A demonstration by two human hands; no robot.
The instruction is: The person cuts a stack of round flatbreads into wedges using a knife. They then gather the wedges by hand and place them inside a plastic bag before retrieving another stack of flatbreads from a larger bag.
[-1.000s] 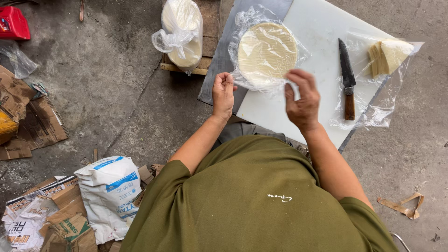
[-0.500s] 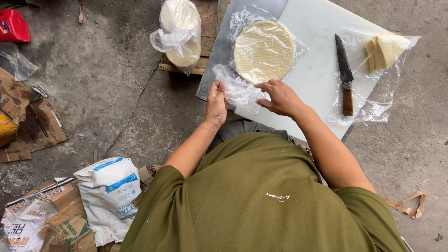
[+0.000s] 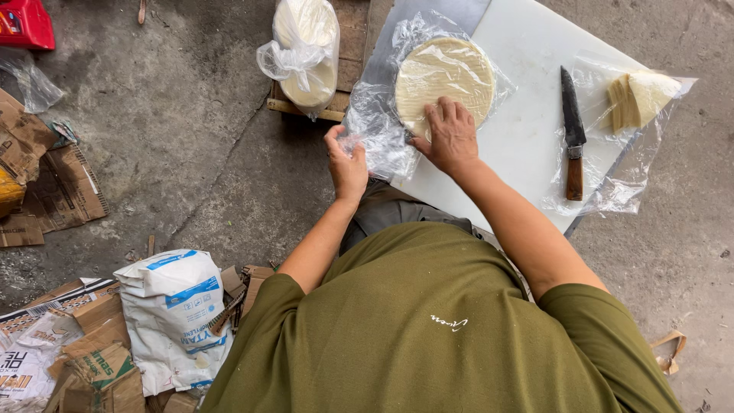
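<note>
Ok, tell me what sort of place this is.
Probably a small informal food workshop on a bare concrete floor: a white cutting board carries a stack of round wrappers in clear plastic and a knife, with torn cardboard and a sack nearby.

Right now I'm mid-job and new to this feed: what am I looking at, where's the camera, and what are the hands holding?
There is no machine here. A person wears one camera on the head, looking down over an olive shirt at two bare hands. On the white board lies a round stack of thin pale sheets in a clear plastic bag. The left hand pinches the bag's loose edge; the right hand presses flat on the stack. Further right lie a wooden-handled knife and cut wedges on plastic. A second bagged stack sits on the ground.
</note>
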